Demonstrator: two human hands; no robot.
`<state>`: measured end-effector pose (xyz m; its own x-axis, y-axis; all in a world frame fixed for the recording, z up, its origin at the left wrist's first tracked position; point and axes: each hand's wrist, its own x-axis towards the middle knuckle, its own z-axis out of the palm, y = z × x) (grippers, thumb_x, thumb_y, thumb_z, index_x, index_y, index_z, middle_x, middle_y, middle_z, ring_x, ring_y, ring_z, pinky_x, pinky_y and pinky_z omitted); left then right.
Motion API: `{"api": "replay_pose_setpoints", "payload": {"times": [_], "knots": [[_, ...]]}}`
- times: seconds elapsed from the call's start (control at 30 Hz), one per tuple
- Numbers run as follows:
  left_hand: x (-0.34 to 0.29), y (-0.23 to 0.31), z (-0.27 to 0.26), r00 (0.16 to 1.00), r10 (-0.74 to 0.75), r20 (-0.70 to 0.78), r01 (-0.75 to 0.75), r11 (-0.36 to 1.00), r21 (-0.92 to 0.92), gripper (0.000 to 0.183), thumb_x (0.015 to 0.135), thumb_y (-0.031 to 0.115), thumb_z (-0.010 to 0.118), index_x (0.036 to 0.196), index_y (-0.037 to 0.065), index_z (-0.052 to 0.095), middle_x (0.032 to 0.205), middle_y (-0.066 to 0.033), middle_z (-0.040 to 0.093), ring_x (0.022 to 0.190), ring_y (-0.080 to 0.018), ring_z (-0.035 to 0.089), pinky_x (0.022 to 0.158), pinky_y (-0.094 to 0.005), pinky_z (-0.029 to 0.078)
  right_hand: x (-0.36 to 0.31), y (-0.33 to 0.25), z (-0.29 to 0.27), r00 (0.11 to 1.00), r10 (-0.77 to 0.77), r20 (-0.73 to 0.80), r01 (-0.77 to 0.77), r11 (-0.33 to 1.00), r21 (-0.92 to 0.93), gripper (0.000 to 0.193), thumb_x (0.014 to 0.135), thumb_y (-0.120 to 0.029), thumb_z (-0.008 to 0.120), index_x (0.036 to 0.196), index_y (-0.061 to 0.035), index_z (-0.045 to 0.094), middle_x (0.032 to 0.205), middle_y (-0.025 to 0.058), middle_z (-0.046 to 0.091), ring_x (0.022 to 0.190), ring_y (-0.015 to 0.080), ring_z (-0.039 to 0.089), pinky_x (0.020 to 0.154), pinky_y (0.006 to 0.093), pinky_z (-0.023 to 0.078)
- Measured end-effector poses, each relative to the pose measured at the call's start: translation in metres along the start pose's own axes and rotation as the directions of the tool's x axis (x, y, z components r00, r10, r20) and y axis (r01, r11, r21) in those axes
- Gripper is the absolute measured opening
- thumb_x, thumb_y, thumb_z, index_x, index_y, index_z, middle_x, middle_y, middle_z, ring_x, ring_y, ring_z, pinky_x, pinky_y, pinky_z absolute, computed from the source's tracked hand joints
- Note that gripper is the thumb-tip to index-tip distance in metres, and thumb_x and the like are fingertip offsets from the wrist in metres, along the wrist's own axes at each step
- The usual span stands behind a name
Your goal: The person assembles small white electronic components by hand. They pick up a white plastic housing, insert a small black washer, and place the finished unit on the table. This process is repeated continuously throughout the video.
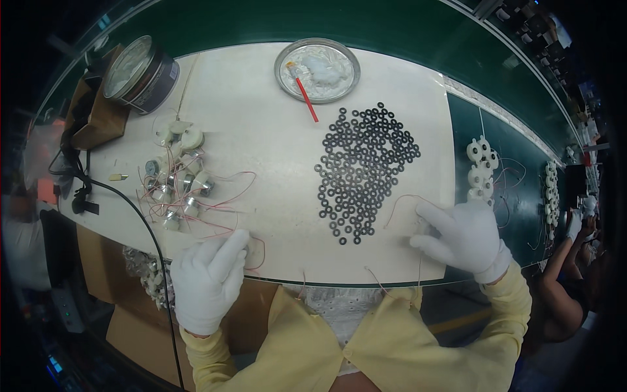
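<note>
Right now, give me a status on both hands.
Left hand gloved, resting by wired motor parts. Right hand gloved, fingers on thin wire. Black rings spread between.

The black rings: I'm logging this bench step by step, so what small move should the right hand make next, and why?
Probably a short reach forward to pick one ring off the near edge of the black rings. The right hand rests just beside them on a part with thin red wires, while the left hand lies near the small wired motors.
</note>
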<state>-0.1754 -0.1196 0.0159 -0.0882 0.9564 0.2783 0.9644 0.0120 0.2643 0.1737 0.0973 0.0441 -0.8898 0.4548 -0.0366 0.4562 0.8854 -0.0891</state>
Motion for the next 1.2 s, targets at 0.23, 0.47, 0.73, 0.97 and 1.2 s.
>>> {"api": "replay_pose_setpoints", "payload": {"times": [0.23, 0.47, 0.73, 0.97, 1.2], "knots": [[0.013, 0.020, 0.018, 0.988, -0.151, -0.038, 0.153, 0.987, 0.054, 0.027, 0.090, 0.023, 0.079, 0.113, 0.010, 0.073, 0.081, -0.0038, 0.066, 0.069, -0.0247, 0.061, 0.063, -0.0395, 0.044, 0.000, -0.011, 0.011, 0.993, 0.000, -0.121, 0.011, 0.996, 0.090, 0.034, 0.085, -0.035, 0.082, 0.108, -0.0123, 0.071, 0.073, 0.0017, 0.069, 0.058, 0.0201, 0.064, 0.054, 0.0343, 0.043], [0.010, 0.014, 0.034, 0.988, -0.086, -0.127, 0.090, 0.996, 0.028, 0.033, 0.082, 0.028, 0.088, 0.110, 0.015, 0.073, 0.068, 0.0022, 0.053, 0.060, -0.0212, 0.054, 0.058, -0.0383, 0.040, -0.022, -0.013, 0.020, 0.971, 0.185, 0.151, -0.193, 0.239, 0.952, 0.030, 0.105, -0.005, 0.061, 0.132, 0.0061, 0.067, 0.098, 0.0101, 0.073, 0.086, 0.0143, 0.067, 0.082, 0.0304, 0.055], [0.012, 0.011, 0.035, 0.990, -0.069, -0.122, 0.067, 0.998, -0.021, 0.030, 0.082, 0.017, 0.085, 0.109, 0.012, 0.073, 0.072, 0.0012, 0.059, 0.062, -0.0199, 0.053, 0.062, -0.0371, 0.038, -0.006, -0.019, 0.005, 0.927, 0.208, 0.313, -0.329, 0.048, 0.943, 0.032, 0.105, -0.004, 0.059, 0.134, 0.0059, 0.065, 0.107, 0.0095, 0.071, 0.099, 0.0137, 0.065, 0.090, 0.0307, 0.053], [0.013, 0.009, 0.038, 0.989, -0.076, -0.124, 0.068, 0.995, -0.069, 0.029, 0.082, 0.017, 0.084, 0.108, 0.012, 0.072, 0.073, 0.0002, 0.058, 0.064, -0.0216, 0.053, 0.063, -0.0378, 0.039, 0.002, -0.026, 0.019, 0.953, 0.220, 0.208, -0.247, 0.166, 0.955, 0.035, 0.096, -0.004, 0.074, 0.130, 0.0033, 0.068, 0.100, 0.0062, 0.072, 0.082, 0.0105, 0.064, 0.073, 0.0277, 0.053], [0.014, 0.002, 0.041, 0.989, -0.063, -0.132, 0.052, 0.995, -0.089, 0.033, 0.080, 0.028, 0.088, 0.107, 0.016, 0.072, 0.071, 0.0011, 0.053, 0.061, -0.0214, 0.053, 0.059, -0.0382, 0.037, 0.029, -0.028, 0.020, 0.972, -0.058, -0.227, 0.155, 0.886, 0.438, 0.042, 0.080, -0.020, 0.088, 0.117, -0.0071, 0.073, 0.090, 0.0018, 0.069, 0.074, 0.0184, 0.063, 0.070, 0.0330, 0.048]]}}
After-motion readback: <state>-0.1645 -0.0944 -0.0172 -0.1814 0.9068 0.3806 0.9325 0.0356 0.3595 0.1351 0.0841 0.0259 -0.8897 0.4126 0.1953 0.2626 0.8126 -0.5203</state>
